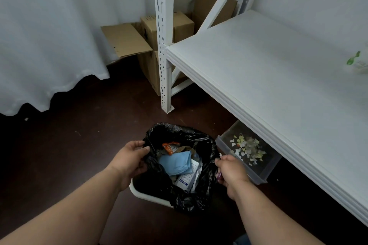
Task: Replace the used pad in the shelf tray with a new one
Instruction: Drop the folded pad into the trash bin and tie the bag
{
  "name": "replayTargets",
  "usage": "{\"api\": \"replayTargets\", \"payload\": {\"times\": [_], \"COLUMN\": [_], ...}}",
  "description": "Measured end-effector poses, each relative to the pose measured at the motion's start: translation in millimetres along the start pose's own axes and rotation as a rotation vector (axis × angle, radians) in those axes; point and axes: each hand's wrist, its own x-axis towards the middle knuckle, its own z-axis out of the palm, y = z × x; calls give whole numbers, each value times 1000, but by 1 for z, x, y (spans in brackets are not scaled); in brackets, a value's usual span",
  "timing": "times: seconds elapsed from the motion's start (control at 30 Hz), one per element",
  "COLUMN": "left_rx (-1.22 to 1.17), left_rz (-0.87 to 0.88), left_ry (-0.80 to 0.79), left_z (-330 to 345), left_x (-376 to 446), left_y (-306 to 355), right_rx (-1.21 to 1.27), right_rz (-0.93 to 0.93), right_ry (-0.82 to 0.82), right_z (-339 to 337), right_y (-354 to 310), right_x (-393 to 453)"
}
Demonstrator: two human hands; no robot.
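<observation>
Both hands pinch the black bin bag (179,195) rim: left hand (129,160), right hand (231,171). Folded blue pad (175,162) lies inside, between the fingers; tray (249,173) just beyond the right fingers.

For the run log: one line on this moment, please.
left hand: grips black bag rim | right hand: grips rim | blue pad: inside bag

Head camera: single wide-angle view from above, facing forward and down. Near field: both forearms, bin (148,195) on the floor (69,155). Right: shelf (278,77) seen obliquely from above. Far field: curtain (49,36), boxes (169,26).
</observation>
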Motion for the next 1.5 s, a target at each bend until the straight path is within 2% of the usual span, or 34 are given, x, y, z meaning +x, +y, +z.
{"api": "replayTargets", "payload": {"times": [0.13,0.3,0.53,0.67,0.8,0.87,0.93,1.03,1.17,1.27,1.5], "left_rx": [37,64,-202,-178,80,202,248,212,124,97,42], "left_rz": [-26,12,-41,12,150,231,273,236,97,81,136], "left_ry": [17,54,-16,-31,23,53,68,58,-20,-46,134], "left_z": [2,9,18,24,28,29,30,29,26,25,26], "left_x": [6,15,22,21,18,17,17,20,25,27,34], "left_y": [-2,-1,9,12,13,12,13,13,11,9,20], "right_rx": [-21,71,105,201,286,226,147,67,-61,-77,-295], "right_rz": [-47,-25,-34,-105,-152,-175,-173,-78,-37,-6,35], "right_ry": [21,98,21,166,317,278,167,66,115,127,141], "right_z": [5,3,10,14,12,10,11,14,16,13,-2], "right_y": [-6,-11,-18,-17,-20,-20,-19,-13,-8,-4,-6], "right_x": [2,9,12,15,22,21,20,26,40,41,53]}}
